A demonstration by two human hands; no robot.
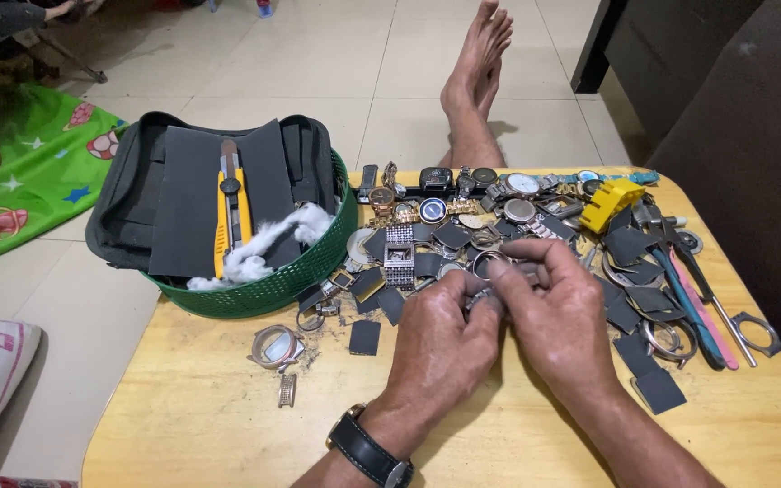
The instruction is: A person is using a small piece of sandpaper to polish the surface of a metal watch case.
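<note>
Both hands, left hand (440,330) and right hand (553,312), pinch a small metal watch part (490,262) over the tabletop (228,416); scattered watches (463,203) lie just behind, green basket (268,289) at the left.

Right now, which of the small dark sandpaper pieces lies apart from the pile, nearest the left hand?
The lone dark square left of the left hand, alone on bare wood.

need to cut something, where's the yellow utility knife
In the head view, the yellow utility knife lies at left in the green basket, on dark sheets beside white cotton.
</note>
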